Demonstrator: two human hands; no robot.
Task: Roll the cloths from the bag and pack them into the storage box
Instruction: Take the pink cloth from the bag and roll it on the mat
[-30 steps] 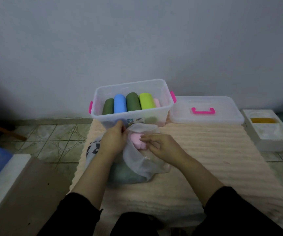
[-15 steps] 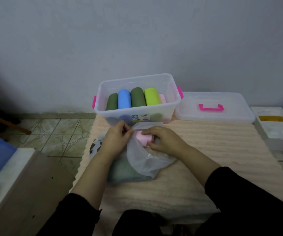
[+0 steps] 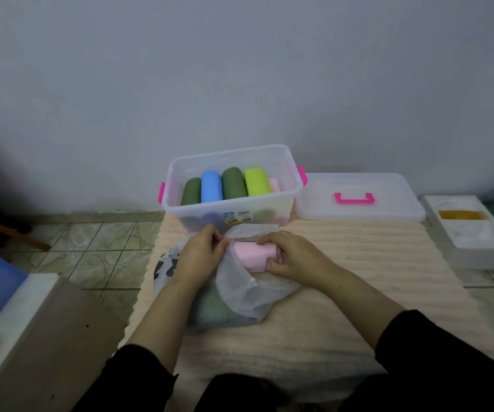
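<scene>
- On the ribbed peach mat in front of me lies the translucent plastic bag, its mouth turned toward the storage box.
- My left hand pinches the bag's rim between thumb and curled fingers, holding the mouth open.
- My right hand grips a folded pink cloth at the bag's mouth, fingers curled over its right end, thumb underneath.
- A greenish cloth shows dimly through the bag's lower part.
- Just beyond my hands the clear storage box with pink latches stands open, and 5 rolled cloths lie side by side in it: a dark green roll, a blue roll, a second dark green roll, a lime roll, and a pale pink roll against the right wall.
- To the box's right rests its clear lid with a pink handle.
- Farther right sits a white container with something yellow inside.
- Tiled floor lies left of the mat.
</scene>
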